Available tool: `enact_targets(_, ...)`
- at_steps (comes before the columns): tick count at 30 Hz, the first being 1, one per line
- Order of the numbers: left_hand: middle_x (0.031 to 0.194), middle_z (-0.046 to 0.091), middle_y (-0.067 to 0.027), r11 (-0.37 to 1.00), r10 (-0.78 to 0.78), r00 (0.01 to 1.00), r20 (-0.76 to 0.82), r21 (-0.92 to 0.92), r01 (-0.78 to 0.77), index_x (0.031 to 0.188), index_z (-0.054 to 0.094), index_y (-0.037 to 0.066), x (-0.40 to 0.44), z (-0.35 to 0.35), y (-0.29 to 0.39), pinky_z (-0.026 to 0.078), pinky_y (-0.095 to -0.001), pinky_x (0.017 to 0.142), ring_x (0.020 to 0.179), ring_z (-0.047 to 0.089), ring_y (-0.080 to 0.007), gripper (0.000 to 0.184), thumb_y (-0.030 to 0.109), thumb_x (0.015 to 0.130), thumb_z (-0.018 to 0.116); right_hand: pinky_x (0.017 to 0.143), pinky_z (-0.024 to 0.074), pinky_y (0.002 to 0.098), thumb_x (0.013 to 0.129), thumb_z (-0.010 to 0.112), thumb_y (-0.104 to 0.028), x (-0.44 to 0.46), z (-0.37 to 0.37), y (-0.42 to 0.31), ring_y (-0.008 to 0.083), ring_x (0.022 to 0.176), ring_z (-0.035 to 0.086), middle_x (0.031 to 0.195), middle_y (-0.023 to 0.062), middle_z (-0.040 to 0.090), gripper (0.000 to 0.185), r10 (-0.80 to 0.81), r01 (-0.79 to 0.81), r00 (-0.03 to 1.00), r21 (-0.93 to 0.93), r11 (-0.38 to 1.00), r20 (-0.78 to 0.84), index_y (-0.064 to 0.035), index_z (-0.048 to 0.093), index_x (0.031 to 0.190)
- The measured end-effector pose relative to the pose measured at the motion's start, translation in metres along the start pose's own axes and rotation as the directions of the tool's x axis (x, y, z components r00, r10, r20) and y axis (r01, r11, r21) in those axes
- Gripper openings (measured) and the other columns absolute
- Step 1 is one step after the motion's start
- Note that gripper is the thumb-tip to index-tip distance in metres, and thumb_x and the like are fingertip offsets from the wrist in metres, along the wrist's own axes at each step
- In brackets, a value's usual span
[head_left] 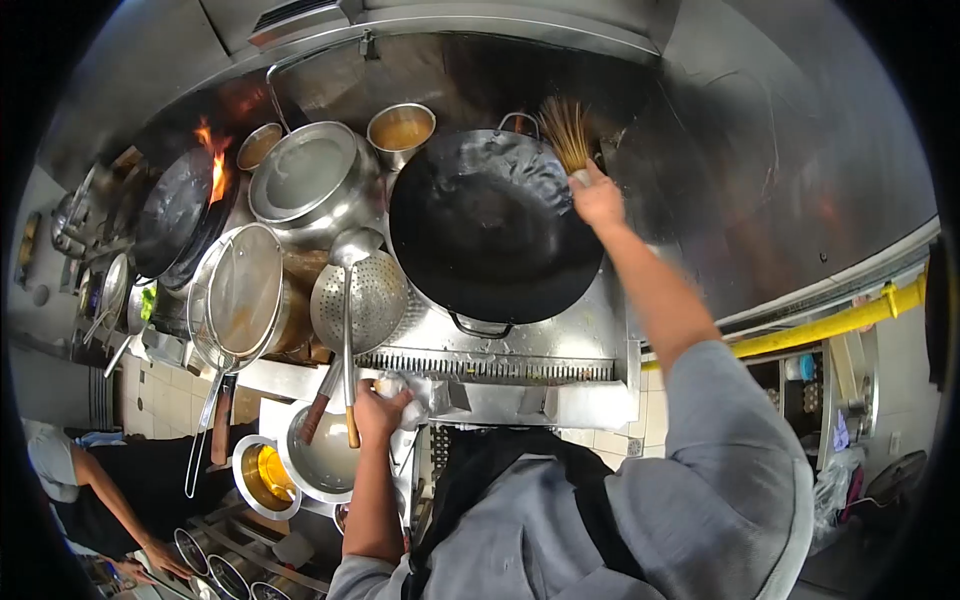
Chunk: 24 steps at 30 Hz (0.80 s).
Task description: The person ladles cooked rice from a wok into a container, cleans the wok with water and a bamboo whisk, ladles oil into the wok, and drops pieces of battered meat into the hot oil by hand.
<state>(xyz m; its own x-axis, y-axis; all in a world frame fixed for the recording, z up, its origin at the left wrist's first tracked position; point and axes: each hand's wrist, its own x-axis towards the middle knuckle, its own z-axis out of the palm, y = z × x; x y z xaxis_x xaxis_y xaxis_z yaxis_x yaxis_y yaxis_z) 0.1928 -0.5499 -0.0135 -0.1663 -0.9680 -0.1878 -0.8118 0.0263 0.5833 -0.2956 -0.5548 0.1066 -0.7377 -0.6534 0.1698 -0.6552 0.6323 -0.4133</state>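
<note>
My right hand (598,203) is closed round the base of a bamboo whisk brush (566,133), at the upper right rim of a large black wok (495,235). The wok has a wet sheen near its top edge and a loop handle at top and bottom. My left hand (382,410) is closed on a crumpled white cloth (402,393) at the front edge of the stove, beside the handle of a ladle (349,255). That ladle rests over a perforated strainer (358,305).
A lidded steel pot (305,175), a mesh strainer (245,285) and a flaming wok (175,215) stand left. Below are a bowl of yellow liquid (268,475) and a steel pot (325,455). A co-worker's arm (120,505) is lower left. A yellow pipe (830,320) runs right.
</note>
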Motion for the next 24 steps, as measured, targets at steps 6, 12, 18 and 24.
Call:
enact_targets(6,0.099,0.062,-0.0221,0.972,0.154,0.976,-0.153,0.202,-0.122,0.106,0.057,-0.001,-0.02,-0.015,0.022,0.046,-0.0435,0.083,0.096,0.058,-0.0384,0.064,0.04,0.063,0.08,0.097,0.0394,0.0304,0.076,0.074,-0.03,-0.073,0.109,-0.054,0.0266,0.109,0.06,0.112,0.0203,0.063,0.065,-0.455,0.237,0.84,0.555,0.797,0.295,-0.0055,0.05,0.131)
enact_targets(12,0.112,0.053,-0.0235,0.971,0.207,0.913,-0.353,0.19,-0.147,0.105,0.056,-0.002,-0.048,-0.056,-0.006,0.038,-0.0458,0.095,0.109,0.048,-0.0408,0.043,0.021,0.071,0.072,0.086,0.0505,0.039,0.077,0.069,-0.036,-0.03,0.056,-0.008,0.029,0.092,0.065,0.099,0.014,0.067,0.056,-0.252,0.236,0.94,0.096,0.967,0.229,-0.0263,0.052,0.129)
enact_targets(18,0.116,0.051,-0.0243,0.964,0.262,0.918,-0.296,0.124,-0.235,0.108,0.055,-0.005,-0.056,-0.064,0.026,0.037,-0.0451,0.097,0.11,0.047,-0.0409,0.043,0.015,0.072,0.069,0.083,0.0511,0.0361,0.071,0.078,-0.033,-0.096,0.076,-0.07,0.0198,0.089,0.065,0.095,0.0114,0.068,0.067,-0.175,-0.46,0.648,0.564,0.686,0.741,-0.0205,0.052,0.132)
enact_targets(24,0.119,0.05,-0.0258,0.99,0.111,0.937,-0.332,0.121,-0.075,0.112,0.053,-0.007,-0.061,-0.066,-0.018,0.036,-0.0462,0.098,0.112,0.046,-0.0421,0.05,0.017,0.071,0.069,0.087,0.0495,0.0397,0.076,0.064,-0.035,-0.022,-0.064,0.018,0.0292,0.1,0.063,0.109,0.0133,0.065,0.037,-0.039,0.301,0.795,-0.339,0.891,0.605,-0.0212,0.066,0.111)
